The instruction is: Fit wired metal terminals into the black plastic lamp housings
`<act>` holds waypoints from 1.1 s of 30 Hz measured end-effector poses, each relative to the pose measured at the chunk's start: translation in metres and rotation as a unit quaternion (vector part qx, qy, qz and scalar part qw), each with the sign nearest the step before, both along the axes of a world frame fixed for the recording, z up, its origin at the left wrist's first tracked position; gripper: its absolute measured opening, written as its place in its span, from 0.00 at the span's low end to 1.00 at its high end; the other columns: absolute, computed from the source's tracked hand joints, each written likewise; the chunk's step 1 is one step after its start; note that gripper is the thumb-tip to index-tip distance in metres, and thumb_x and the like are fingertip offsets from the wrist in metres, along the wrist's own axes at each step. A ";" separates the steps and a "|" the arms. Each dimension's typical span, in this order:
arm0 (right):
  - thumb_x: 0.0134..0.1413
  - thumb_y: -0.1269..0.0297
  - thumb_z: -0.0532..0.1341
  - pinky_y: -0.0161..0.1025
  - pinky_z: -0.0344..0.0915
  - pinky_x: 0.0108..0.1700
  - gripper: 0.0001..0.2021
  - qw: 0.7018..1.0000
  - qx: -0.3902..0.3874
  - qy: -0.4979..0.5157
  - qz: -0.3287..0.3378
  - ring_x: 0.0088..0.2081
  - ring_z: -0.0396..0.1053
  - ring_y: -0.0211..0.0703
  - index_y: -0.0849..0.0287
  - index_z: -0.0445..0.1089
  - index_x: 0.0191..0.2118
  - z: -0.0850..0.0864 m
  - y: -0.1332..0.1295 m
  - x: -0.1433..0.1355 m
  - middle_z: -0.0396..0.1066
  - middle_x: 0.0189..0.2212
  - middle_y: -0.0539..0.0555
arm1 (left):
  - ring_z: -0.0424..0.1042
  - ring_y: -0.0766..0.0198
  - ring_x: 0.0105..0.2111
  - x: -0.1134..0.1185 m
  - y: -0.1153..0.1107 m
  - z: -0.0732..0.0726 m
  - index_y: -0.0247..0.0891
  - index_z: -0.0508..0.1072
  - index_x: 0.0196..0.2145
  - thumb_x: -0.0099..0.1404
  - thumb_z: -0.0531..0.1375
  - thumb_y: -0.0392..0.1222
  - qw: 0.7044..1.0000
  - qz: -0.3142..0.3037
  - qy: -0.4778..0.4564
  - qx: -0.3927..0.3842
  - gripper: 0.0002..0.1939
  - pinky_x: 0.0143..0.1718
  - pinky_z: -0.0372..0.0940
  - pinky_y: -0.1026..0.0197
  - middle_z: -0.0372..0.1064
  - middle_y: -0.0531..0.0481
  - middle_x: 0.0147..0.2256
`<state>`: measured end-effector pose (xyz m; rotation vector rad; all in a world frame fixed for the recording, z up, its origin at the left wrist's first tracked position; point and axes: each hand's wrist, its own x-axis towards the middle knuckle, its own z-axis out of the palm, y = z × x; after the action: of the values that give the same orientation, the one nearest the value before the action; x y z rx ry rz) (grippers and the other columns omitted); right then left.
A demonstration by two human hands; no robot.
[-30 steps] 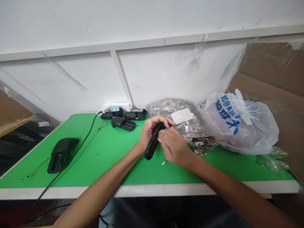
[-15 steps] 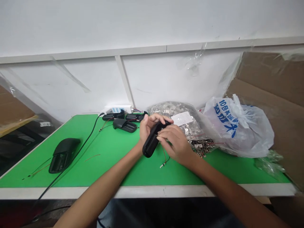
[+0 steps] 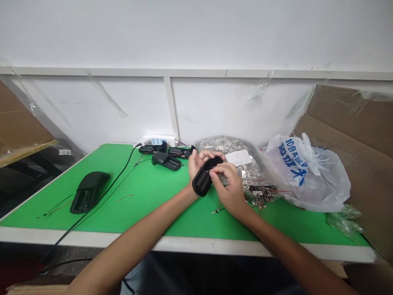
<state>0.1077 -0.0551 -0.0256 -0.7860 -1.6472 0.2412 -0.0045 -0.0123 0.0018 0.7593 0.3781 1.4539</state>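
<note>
A black plastic housing [image 3: 202, 182] with a long hollow is held tilted above the green table, near the middle. Around its far side wrap the fingers of my left hand [image 3: 196, 164]. My right hand [image 3: 229, 184] pinches at the hollow with thumb and forefinger; whatever sits between those fingertips is too small to name. Thin wires with a small white connector [image 3: 214, 212] hang below the housing. Just right of my right hand lies a heap of small metal parts [image 3: 262, 194], spilling from a clear bag [image 3: 227, 143].
Several similar black housings [image 3: 167, 160] lie at the back, and one [image 3: 89, 192] at the left beside a black cable [image 3: 115, 176]. A white plastic bag [image 3: 310, 176] and cardboard [image 3: 346, 123] stand right. A white power strip [image 3: 159, 140] is by the wall.
The camera view has turned and levelled, shifting the scene slightly. The housing's hollow faces the camera more, and my right hand's fingers are more bent over it.
</note>
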 end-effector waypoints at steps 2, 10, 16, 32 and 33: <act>0.68 0.66 0.61 0.46 0.69 0.50 0.04 0.999 -0.031 0.019 0.003 0.46 0.71 0.48 0.53 0.73 0.39 -0.002 0.000 -0.002 0.76 0.38 0.53 | 0.80 0.52 0.36 0.001 0.002 -0.005 0.38 0.72 0.22 0.69 0.54 0.62 1.000 0.009 -0.008 -0.009 0.28 0.48 0.73 0.49 0.79 0.41 0.33; 0.66 0.63 0.60 0.45 0.68 0.44 0.07 0.994 -0.103 0.024 -0.010 0.40 0.72 0.48 0.55 0.71 0.35 -0.011 0.005 -0.006 0.75 0.35 0.54 | 0.80 0.50 0.36 0.005 0.011 -0.029 0.40 0.69 0.23 0.65 0.56 0.66 1.000 0.028 0.001 0.001 0.27 0.50 0.73 0.43 0.78 0.42 0.33; 0.66 0.63 0.59 0.44 0.68 0.43 0.07 0.993 -0.115 0.018 -0.013 0.39 0.71 0.47 0.55 0.71 0.36 -0.017 0.007 -0.007 0.75 0.35 0.54 | 0.79 0.50 0.37 0.007 0.014 -0.033 0.41 0.66 0.22 0.63 0.55 0.68 0.998 0.060 0.017 -0.018 0.27 0.49 0.73 0.44 0.77 0.45 0.31; 0.65 0.60 0.61 0.42 0.68 0.38 0.08 0.989 -0.146 0.008 -0.011 0.34 0.74 0.46 0.56 0.73 0.35 -0.010 0.008 -0.001 0.77 0.32 0.52 | 0.80 0.51 0.35 0.003 0.016 -0.029 0.39 0.73 0.27 0.65 0.58 0.65 0.999 0.009 0.027 -0.029 0.25 0.45 0.74 0.47 0.77 0.43 0.32; 0.66 0.59 0.61 0.42 0.69 0.38 0.09 0.989 -0.150 0.012 0.000 0.35 0.74 0.46 0.56 0.74 0.36 -0.008 0.007 0.000 0.78 0.32 0.52 | 0.79 0.52 0.34 0.002 0.016 -0.027 0.39 0.74 0.28 0.65 0.58 0.65 0.999 0.002 0.023 -0.037 0.25 0.44 0.74 0.48 0.77 0.43 0.32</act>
<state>0.1081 -0.0477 -0.0338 -1.0041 -1.6077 0.5063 -0.0021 0.0037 -0.0251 0.7347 0.4661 1.4200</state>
